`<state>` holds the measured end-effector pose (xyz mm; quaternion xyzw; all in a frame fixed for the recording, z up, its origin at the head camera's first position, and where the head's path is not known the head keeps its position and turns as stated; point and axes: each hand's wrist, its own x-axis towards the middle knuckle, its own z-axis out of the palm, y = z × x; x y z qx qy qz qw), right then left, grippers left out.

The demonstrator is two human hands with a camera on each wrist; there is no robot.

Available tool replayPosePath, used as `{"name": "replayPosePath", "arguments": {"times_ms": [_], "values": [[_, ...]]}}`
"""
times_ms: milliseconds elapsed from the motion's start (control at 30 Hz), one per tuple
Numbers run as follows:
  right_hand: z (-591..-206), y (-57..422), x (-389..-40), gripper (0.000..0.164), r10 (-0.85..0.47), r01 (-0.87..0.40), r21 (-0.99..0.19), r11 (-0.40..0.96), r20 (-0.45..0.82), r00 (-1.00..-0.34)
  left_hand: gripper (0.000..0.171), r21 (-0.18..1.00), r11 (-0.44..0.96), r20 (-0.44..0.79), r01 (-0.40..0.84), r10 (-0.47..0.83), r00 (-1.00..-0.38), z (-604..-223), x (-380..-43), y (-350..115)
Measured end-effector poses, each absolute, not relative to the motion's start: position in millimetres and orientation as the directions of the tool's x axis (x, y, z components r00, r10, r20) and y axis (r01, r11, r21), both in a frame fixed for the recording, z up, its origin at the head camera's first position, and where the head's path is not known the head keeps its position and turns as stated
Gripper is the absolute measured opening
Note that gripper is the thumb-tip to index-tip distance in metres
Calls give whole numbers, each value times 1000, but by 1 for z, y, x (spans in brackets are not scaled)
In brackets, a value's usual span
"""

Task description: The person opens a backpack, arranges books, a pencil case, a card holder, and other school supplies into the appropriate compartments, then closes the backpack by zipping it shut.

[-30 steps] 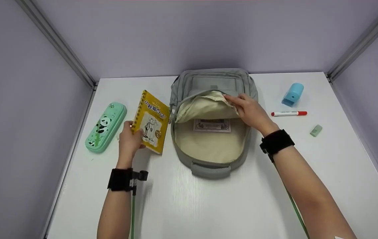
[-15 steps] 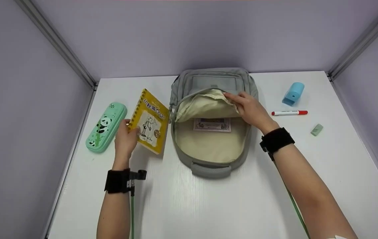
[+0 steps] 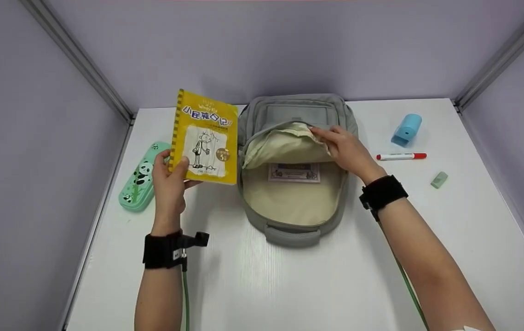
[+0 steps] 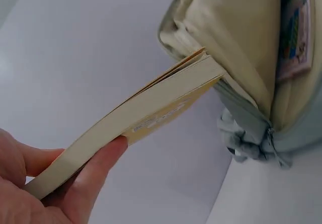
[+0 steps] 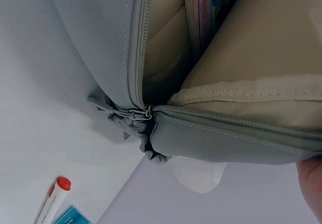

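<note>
My left hand (image 3: 169, 186) grips a yellow book (image 3: 204, 138) by its lower left corner, thumb on the front cover and fingers behind. The book is raised in front of the left side of a grey backpack (image 3: 296, 236); in the left wrist view its page edges face the camera. The backpack lies unzipped, its cream lining showing. My right hand (image 3: 351, 154) pinches the edge of the lifted front flap (image 3: 289, 149) and holds the mouth apart. Inside lies a pink-bordered book (image 3: 294, 174), its far part hidden under the flap.
Partly behind my left hand lies a green panda pencil case (image 3: 140, 184). Right of the backpack are a light blue pencil sharpener (image 3: 406, 129), a red-capped white marker (image 3: 401, 156) and a small green eraser (image 3: 439, 179). Walls enclose the white table (image 3: 252, 285) at the back and sides.
My left hand has lifted the yellow book up and away from me and turned its cover more toward the head camera. The right hand stays at the flap, almost still.
</note>
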<state>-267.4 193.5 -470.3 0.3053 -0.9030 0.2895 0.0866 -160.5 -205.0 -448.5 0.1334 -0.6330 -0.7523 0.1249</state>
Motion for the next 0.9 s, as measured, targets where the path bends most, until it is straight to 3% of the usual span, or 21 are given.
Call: {"name": "replayPosePath", "arguments": {"times_ms": [167,333,633,900], "values": [[-468,194,-269,40,-493,-588,-475,655,321,-808,34,955,-263,50,137,-313,-948,-431,-156,-190],[-463,193,-270,39,-472,-544,-506,669,276,-837,36,926,-333,131,176,-155,-979,-423,-153,-177],[-453,190,-275,39,-405,-437,-603,667,198,-892,37,923,-383,95,29,154,-983,-425,-152,-164],[-448,194,-282,37,-431,-490,-657,573,266,-862,36,944,-311,17,-112,384,-923,-439,-147,-158]]}}
